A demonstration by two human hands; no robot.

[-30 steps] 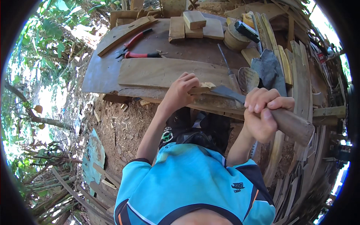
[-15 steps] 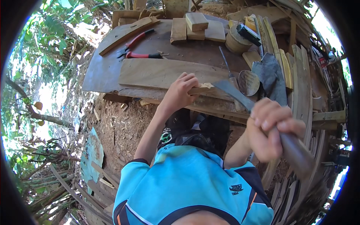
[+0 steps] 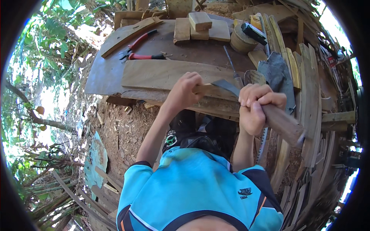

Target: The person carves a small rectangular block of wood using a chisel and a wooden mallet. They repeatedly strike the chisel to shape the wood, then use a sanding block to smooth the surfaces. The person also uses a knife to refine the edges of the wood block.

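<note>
Outdoor workbench over bare earth, crowded along its far and right edges.

We note our left hand closed around a narrow wood strip lying at the bench's near edge, and our right hand clenched on the wooden handle of a large knife, its blade resting against that strip. Red-handled pliers lie well apart on the open middle. Wood blocks line the far edge; stacked planks close off the right side.
</note>
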